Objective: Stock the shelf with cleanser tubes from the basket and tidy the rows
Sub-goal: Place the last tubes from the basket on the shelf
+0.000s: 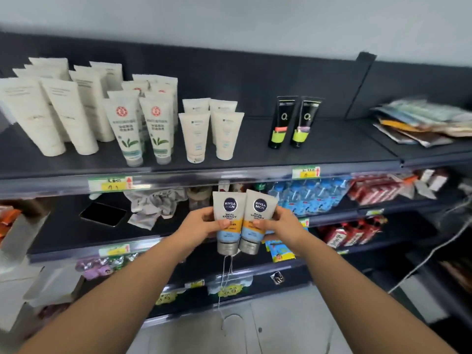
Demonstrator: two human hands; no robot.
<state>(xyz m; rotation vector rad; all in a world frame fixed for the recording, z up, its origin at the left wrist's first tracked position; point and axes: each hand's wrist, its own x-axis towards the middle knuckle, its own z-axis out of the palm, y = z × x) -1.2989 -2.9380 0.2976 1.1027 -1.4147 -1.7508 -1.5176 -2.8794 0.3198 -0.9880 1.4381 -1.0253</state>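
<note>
Two Nivea Men cleanser tubes are held side by side, caps down, in front of the second shelf. My left hand [200,224] grips the left tube [228,221] and my right hand [282,226] grips the right tube [256,222]. On the top shelf [332,149] stand rows of tubes: plain white ones [51,113] at the left, green-leaf tubes [143,126], small cream tubes [209,131] and two black tubes [293,121]. The basket is not in view.
Bare shelf lies to the right of the black tubes. A pile of flat packets [421,123] lies on the top shelf's far right. On the second shelf are a phone [103,214], a crumpled cloth [153,205] and blue packets [309,195]. Red boxes [375,190] sit further right.
</note>
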